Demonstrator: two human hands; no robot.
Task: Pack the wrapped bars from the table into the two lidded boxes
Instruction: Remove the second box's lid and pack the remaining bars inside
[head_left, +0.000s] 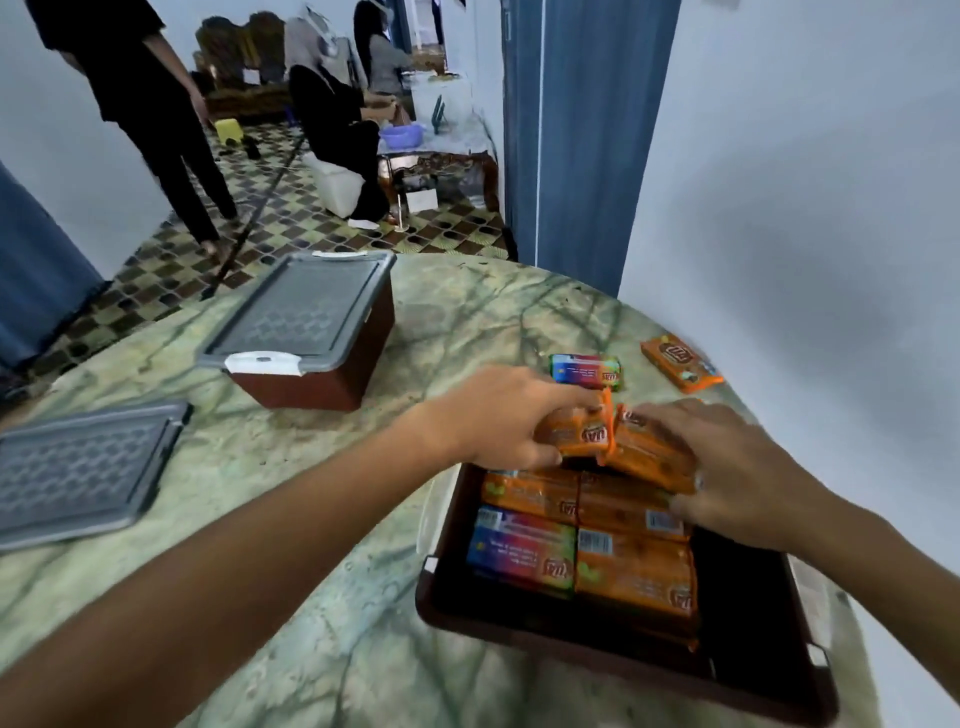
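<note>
Far left, at the table's left edge: a loose grey lid (83, 467) lying flat. Just right of it, toward the far edge: the closed box (311, 338), brown-walled, its grey lid clipped on. Centre: the marbled table (311, 519).

Centre right: the left hand (498, 421), fingers curled round an orange wrapped bar (576, 431), thumb beneath and fingertips on the far side, so the bar sits crosswise in the grip above the far rim of the open box (441, 587). Touching it on the right, a second orange bar (649, 452) lies tilted under the right hand (737, 478); those fingers spread over its top and near end, and whether they pinch it or only press on it cannot be told.

Inside the open box, at the near right corner of the table: several bars already packed flat in rows, mostly orange, one multicoloured (519, 551); the right-hand part of the box shows dark and unfilled.

Far right edge: a multicoloured bar (587, 371) and an orange bar (680, 361) lie on the table, unpacked.

Handling, judged: the bars seem light, fairly stiff blocks in slick film; best held across the long sides, not by the crimped ends.
</note>
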